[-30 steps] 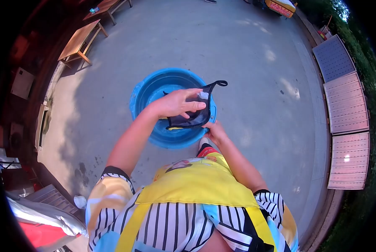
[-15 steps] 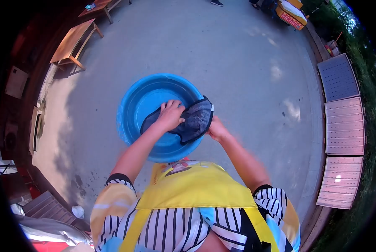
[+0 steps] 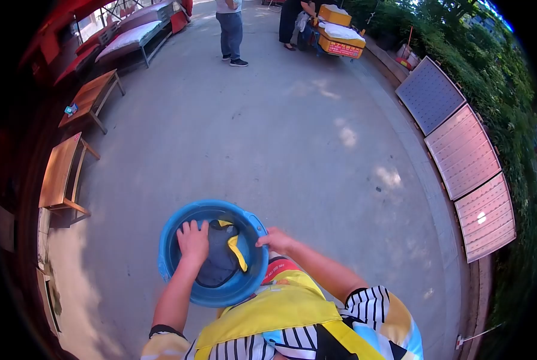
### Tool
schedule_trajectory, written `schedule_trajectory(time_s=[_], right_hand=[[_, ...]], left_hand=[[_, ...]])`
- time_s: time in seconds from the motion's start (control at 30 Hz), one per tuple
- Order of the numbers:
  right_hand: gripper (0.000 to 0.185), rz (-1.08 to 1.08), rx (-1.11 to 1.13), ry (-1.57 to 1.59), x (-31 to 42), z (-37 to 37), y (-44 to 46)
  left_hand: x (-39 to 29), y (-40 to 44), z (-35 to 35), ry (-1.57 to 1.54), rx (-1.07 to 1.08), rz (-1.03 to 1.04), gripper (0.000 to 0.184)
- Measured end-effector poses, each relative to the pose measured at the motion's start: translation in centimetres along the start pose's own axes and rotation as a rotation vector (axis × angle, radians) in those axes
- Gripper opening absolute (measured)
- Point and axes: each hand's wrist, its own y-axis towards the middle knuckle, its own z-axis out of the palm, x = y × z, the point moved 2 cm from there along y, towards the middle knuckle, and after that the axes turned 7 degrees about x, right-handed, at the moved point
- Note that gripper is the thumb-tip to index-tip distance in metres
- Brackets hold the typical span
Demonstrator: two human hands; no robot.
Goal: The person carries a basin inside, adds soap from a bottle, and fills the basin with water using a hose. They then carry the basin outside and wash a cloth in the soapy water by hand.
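Clutching blue basin (image 3: pixel 226 296) at right rim with right hand (image 3: pixel 275 240) | resting left hand (image 3: pixel 194 243) inside, against dark cloth (image 3: pixel 219 255), unclear whether gripping

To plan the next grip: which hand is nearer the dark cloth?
Left. The left hand seems to touch the dark cloth at its left; the right hand is apart, gripping the blue basin by its rim.

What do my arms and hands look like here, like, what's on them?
Your left hand and right hand are ungloved. The left sleeve and right sleeve are short and black-edged, with black-and-white stripes and tan patches; the right also shows light blue.
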Motion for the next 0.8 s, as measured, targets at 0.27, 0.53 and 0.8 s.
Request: schedule_trajectory(time_s=[0.27,0.53,0.8], right_hand=[[0.024,-0.005,0.124,-0.091,9.7,-2.8,9.3],[0.018,0.010,0.239,-0.288,17.3,-3.8,17.3],[0.025,0.006,0.264,-0.177,20.6,-3.9,20.6]], left_hand=[[2.8,9.4,0.9,-0.074,0.169,-0.081,0.048],[0.0,19.5,-1.5,-0.244,0.068,0.101,0.043],[5.8,19.5,-9.0,-0.407,-0.198,0.032,0.049]])
